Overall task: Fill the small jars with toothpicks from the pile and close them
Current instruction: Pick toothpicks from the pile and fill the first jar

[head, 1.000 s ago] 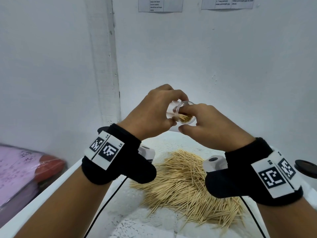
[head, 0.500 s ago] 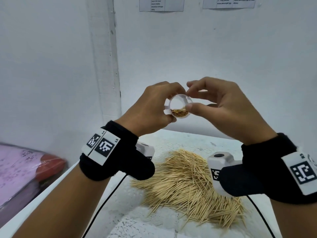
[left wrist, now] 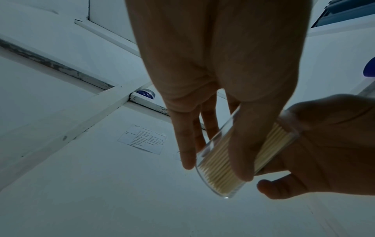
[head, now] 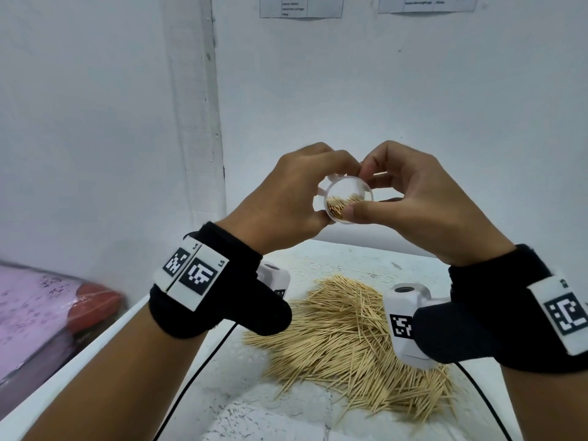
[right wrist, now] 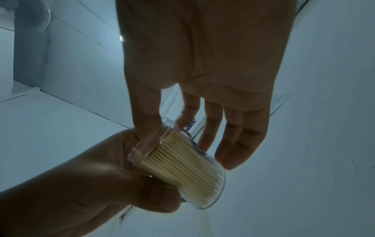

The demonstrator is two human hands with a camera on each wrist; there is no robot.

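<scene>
White wall behind, we had the jar (head: 348, 198) held up: left hand (head: 286, 198) curled around its body, right hand (head: 413, 205) pinching the rim. Light, slick plastic, probably.

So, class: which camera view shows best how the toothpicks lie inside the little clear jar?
The right wrist view: the jar appears side-on, toothpicks packed parallel along it. The left wrist view shows the same, partly behind a finger. The head view looks into one round end, showing only tips.
</scene>
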